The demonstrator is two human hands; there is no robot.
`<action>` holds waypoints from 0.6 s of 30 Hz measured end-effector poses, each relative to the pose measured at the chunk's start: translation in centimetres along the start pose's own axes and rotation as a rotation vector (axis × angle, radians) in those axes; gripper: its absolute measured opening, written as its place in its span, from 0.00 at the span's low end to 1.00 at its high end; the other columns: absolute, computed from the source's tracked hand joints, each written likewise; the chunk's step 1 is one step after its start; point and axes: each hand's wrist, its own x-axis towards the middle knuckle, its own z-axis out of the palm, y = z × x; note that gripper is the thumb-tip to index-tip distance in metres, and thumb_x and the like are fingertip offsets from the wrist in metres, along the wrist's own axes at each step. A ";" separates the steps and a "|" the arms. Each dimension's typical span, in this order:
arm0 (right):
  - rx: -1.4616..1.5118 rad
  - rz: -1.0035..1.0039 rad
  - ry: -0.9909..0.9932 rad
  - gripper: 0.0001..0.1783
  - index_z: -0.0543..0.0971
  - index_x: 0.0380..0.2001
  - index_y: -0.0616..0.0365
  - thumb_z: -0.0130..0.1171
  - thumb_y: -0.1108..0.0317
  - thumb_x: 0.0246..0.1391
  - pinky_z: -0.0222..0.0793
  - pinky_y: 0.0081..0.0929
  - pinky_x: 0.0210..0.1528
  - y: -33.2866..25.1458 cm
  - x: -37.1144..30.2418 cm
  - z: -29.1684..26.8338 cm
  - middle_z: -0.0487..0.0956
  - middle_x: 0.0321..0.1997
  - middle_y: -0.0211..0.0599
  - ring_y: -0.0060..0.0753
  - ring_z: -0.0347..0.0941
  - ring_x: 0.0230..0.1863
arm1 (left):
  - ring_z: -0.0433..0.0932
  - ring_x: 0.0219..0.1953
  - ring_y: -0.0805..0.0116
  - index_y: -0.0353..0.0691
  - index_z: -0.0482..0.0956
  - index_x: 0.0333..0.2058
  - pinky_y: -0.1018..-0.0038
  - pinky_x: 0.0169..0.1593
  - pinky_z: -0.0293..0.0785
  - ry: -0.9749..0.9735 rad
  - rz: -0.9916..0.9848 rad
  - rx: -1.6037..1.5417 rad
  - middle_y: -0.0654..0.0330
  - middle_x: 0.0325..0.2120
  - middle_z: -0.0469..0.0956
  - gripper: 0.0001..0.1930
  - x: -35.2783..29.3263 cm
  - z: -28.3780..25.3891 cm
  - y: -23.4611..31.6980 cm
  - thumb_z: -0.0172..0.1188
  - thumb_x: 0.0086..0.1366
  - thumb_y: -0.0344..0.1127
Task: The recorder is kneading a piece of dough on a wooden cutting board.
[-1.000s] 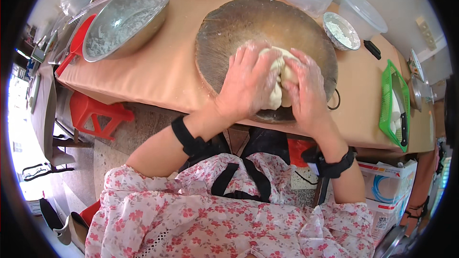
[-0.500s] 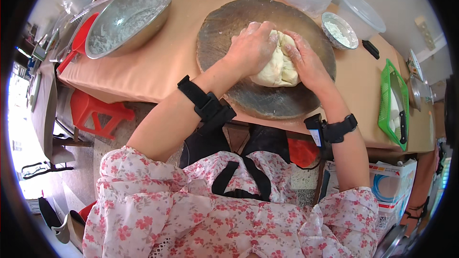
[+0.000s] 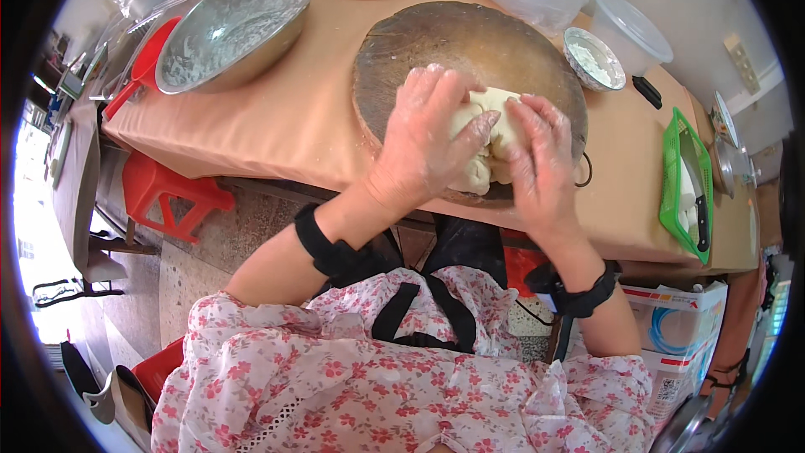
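Observation:
A pale lump of dough (image 3: pixel 496 106) sits on the near part of a round wooden chopping board (image 3: pixel 419 33), its surface folded and uneven. From the left, my left hand (image 3: pixel 429 130) grips it, fingers curled over the top and thumb pressed into the middle. On the opposite side my right hand (image 3: pixel 543 155) holds it with bent fingers. Flour whitens the fingers of both hands. The underside of the dough is hidden.
A floury steel basin (image 3: pixel 239 29) and a red dipper (image 3: pixel 151 54) stand at the left. To the right are a small bowl of white flour (image 3: pixel 594 59), clear plastic tubs (image 3: pixel 633 25) and a green basket (image 3: pixel 671 176) with a knife (image 3: pixel 703 222). A red stool (image 3: pixel 172 193) is below.
Both hands have drawn the dough nearer to me on the board. My left hand has turned, its thumb now pushing into the dough, and the dough looks more folded.

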 end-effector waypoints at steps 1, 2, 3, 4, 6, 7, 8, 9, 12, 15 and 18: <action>-0.002 0.002 -0.002 0.23 0.72 0.55 0.59 0.56 0.72 0.55 0.57 0.44 0.63 -0.2 -0.3 0.4 0.67 0.60 0.50 0.54 0.63 0.61 | 0.71 0.43 0.55 0.39 0.74 0.50 0.66 0.52 0.68 -0.001 -0.001 -0.003 0.51 0.45 0.70 0.19 -0.4 0.5 0.1 0.61 0.59 0.30; -0.032 -0.022 0.014 0.25 0.71 0.57 0.58 0.58 0.72 0.54 0.57 0.46 0.63 -0.3 -0.6 0.9 0.65 0.61 0.51 0.56 0.62 0.62 | 0.70 0.45 0.53 0.41 0.74 0.52 0.64 0.54 0.67 0.049 0.061 0.096 0.51 0.46 0.70 0.21 -0.9 1.0 0.2 0.61 0.58 0.30; -0.061 -0.045 0.030 0.28 0.69 0.58 0.58 0.59 0.72 0.52 0.56 0.49 0.63 -0.2 -0.8 1.2 0.64 0.63 0.52 0.58 0.60 0.62 | 0.69 0.46 0.52 0.42 0.74 0.54 0.62 0.55 0.65 0.099 0.124 0.195 0.50 0.46 0.69 0.23 -1.2 1.4 0.2 0.61 0.57 0.30; -0.091 -0.072 0.008 0.32 0.67 0.60 0.57 0.61 0.72 0.50 0.56 0.52 0.63 0.4 -0.8 1.4 0.62 0.64 0.53 0.62 0.59 0.62 | 0.67 0.51 0.48 0.43 0.73 0.55 0.57 0.58 0.62 0.090 0.100 0.187 0.49 0.50 0.69 0.23 -1.2 1.7 0.0 0.58 0.59 0.29; -0.103 -0.066 0.001 0.32 0.67 0.60 0.56 0.60 0.71 0.50 0.55 0.52 0.63 0.9 -0.2 1.7 0.62 0.64 0.53 0.62 0.59 0.62 | 0.67 0.53 0.47 0.43 0.73 0.54 0.57 0.58 0.62 0.069 0.090 0.182 0.48 0.52 0.69 0.22 -0.8 2.0 -0.5 0.57 0.60 0.29; -0.112 -0.066 -0.001 0.31 0.67 0.60 0.56 0.60 0.71 0.51 0.55 0.51 0.63 1.1 0.1 1.8 0.62 0.64 0.53 0.63 0.59 0.63 | 0.67 0.55 0.46 0.42 0.73 0.54 0.57 0.58 0.62 0.052 0.083 0.185 0.47 0.53 0.68 0.21 -0.5 2.0 -0.9 0.55 0.61 0.30; -0.113 -0.065 -0.004 0.31 0.67 0.60 0.56 0.60 0.71 0.51 0.55 0.51 0.63 1.6 0.7 2.0 0.62 0.64 0.53 0.63 0.59 0.63 | 0.67 0.55 0.46 0.42 0.73 0.54 0.57 0.58 0.62 0.052 0.080 0.183 0.47 0.53 0.68 0.21 -0.2 2.1 -1.4 0.55 0.61 0.30; -0.093 -0.021 -0.048 0.30 0.67 0.61 0.56 0.59 0.68 0.54 0.55 0.51 0.64 2.1 1.4 2.2 0.63 0.64 0.54 0.62 0.59 0.63 | 0.68 0.55 0.46 0.41 0.74 0.53 0.57 0.58 0.63 0.012 0.003 0.136 0.47 0.53 0.69 0.19 0.2 2.2 -2.0 0.53 0.63 0.30; -0.057 0.079 -0.150 0.28 0.66 0.62 0.55 0.55 0.62 0.59 0.54 0.48 0.64 4.0 3.4 2.7 0.64 0.64 0.54 0.60 0.59 0.64 | 0.69 0.55 0.47 0.39 0.74 0.52 0.59 0.58 0.64 -0.059 -0.123 0.018 0.46 0.51 0.72 0.16 1.8 2.3 -3.0 0.50 0.67 0.32; -0.040 0.146 -0.214 0.28 0.65 0.63 0.55 0.50 0.54 0.63 0.55 0.45 0.65 5.3 4.3 3.0 0.65 0.64 0.55 0.57 0.59 0.66 | 0.71 0.53 0.47 0.38 0.74 0.52 0.62 0.58 0.66 -0.096 -0.159 -0.055 0.45 0.49 0.73 0.16 2.6 2.4 -3.7 0.48 0.69 0.35; 0.195 0.274 -0.209 0.34 0.62 0.65 0.55 0.53 0.49 0.62 0.55 0.42 0.66 5.9 4.8 3.4 0.65 0.64 0.55 0.58 0.58 0.66 | 0.71 0.55 0.49 0.37 0.74 0.53 0.63 0.59 0.65 -0.113 -0.226 -0.103 0.46 0.50 0.72 0.17 2.7 2.3 -3.9 0.50 0.68 0.37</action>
